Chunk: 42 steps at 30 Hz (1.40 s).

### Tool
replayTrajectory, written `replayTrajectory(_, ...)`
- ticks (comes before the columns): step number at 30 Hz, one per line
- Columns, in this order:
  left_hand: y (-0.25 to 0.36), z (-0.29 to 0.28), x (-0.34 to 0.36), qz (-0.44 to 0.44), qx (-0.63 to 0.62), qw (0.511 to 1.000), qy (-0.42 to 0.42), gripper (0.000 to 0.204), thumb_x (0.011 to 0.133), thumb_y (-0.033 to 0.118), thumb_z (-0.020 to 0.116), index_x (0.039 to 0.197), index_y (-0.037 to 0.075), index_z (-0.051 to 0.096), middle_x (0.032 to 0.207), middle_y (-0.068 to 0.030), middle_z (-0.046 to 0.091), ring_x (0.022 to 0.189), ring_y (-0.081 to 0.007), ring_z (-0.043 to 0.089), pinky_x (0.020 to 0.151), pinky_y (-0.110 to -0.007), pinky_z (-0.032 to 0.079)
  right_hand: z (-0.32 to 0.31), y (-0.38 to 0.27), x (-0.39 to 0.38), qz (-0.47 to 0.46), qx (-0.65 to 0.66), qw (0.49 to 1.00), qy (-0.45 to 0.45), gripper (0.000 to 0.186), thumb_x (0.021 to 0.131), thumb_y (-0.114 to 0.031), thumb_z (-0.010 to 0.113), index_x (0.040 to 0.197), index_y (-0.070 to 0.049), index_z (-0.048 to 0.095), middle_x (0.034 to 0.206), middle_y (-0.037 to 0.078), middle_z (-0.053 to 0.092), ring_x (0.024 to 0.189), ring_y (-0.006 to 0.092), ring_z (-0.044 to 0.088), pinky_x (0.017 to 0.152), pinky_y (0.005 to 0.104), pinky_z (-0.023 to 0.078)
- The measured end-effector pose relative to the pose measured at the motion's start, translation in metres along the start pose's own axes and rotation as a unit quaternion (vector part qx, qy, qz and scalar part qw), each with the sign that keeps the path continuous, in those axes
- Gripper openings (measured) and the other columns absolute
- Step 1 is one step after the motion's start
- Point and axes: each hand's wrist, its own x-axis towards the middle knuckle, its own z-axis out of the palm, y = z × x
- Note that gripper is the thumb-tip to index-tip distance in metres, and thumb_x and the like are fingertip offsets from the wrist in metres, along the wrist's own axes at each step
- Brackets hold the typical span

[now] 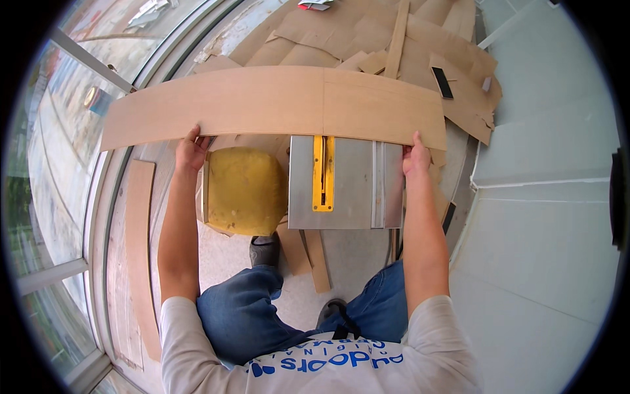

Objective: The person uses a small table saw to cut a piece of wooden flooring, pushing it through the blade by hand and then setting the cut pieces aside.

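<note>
A long, light-brown wooden plank (262, 98) stretches across in front of me, a thin dark line crossing it right of its middle. My left hand (191, 150) grips its near edge toward the left, thumb on top. Farther right, my right hand (417, 156) has hold of the same edge near that end. Partly under the plank sits a table saw (357, 190) with a grey metal top and a yellow slotted insert (323, 190). The blade cannot be made out clearly. A yellow padded block (244, 190) stands just left of the saw, beside my left hand.
Brown cardboard sheets (315, 33) cover the floor beyond the plank. Another plank (139, 217) lies at left along the glass door frame (98, 230). Wood offcuts (316, 259) rest near my feet. A pale wall (531, 243) bounds the right side.
</note>
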Motion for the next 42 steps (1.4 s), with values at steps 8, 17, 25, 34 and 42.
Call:
replayTrajectory(8, 0.002, -0.005, -0.003, 0.002, 0.009, 1.0, 0.009, 0.02, 0.103, 0.01, 0.064, 0.122, 0.004, 0.061, 0.116, -0.0064, 0.068, 0.11, -0.0232, 0.068, 0.096, -0.037, 0.062, 0.006, -0.003, -0.007, 0.004, 0.014, 1.0, -0.001, 0.033, 0.106, -0.025, 0.063, 0.134, -0.007, 0.059, 0.118, 0.009, 0.07, 0.098, 0.0245, 0.07, 0.086, 0.0408, 0.061)
replayTrajectory(17, 0.007, -0.007, -0.008, -0.024, 0.016, 1.0, 0.003, 0.026, 0.105, 0.008, 0.06, 0.131, 0.002, 0.058, 0.126, -0.0107, 0.065, 0.114, -0.0271, 0.067, 0.101, -0.044, 0.061, 0.003, -0.001, -0.01, 0.002, 0.03, 0.999, 0.026, 0.036, 0.104, -0.018, 0.067, 0.135, -0.004, 0.056, 0.124, 0.012, 0.066, 0.104, 0.0271, 0.069, 0.085, 0.0431, 0.061)
replayTrajectory(25, 0.006, -0.009, -0.02, -0.015, 0.021, 1.0, 0.012, 0.029, 0.105, 0.007, 0.059, 0.133, 0.001, 0.057, 0.128, -0.0117, 0.065, 0.117, -0.0289, 0.066, 0.104, -0.047, 0.06, -0.007, 0.0, -0.014, -0.007, 0.018, 1.0, 0.009, 0.031, 0.105, -0.023, 0.065, 0.131, -0.006, 0.061, 0.114, 0.009, 0.071, 0.093, 0.0241, 0.071, 0.08, 0.0393, 0.062)
replayTrajectory(34, 0.006, -0.028, -0.026, -0.019, 0.047, 0.999, 0.009, 0.027, 0.105, 0.009, 0.06, 0.131, 0.001, 0.059, 0.124, -0.0094, 0.067, 0.111, -0.0261, 0.067, 0.096, -0.04, 0.062, -0.012, 0.0, -0.036, -0.013, 0.013, 1.0, 0.02, 0.031, 0.104, -0.023, 0.066, 0.13, -0.006, 0.061, 0.113, 0.008, 0.07, 0.094, 0.023, 0.071, 0.081, 0.0384, 0.061)
replayTrajectory(42, 0.003, -0.026, -0.047, -0.008, 0.069, 0.997, 0.025, 0.023, 0.106, 0.012, 0.06, 0.129, 0.008, 0.062, 0.126, -0.0037, 0.065, 0.116, -0.0203, 0.063, 0.099, -0.036, 0.055, -0.017, -0.004, -0.057, 0.0, 0.02, 1.0, 0.018, 0.038, 0.103, -0.019, 0.068, 0.137, -0.007, 0.055, 0.124, 0.01, 0.065, 0.105, 0.0257, 0.068, 0.084, 0.0409, 0.06)
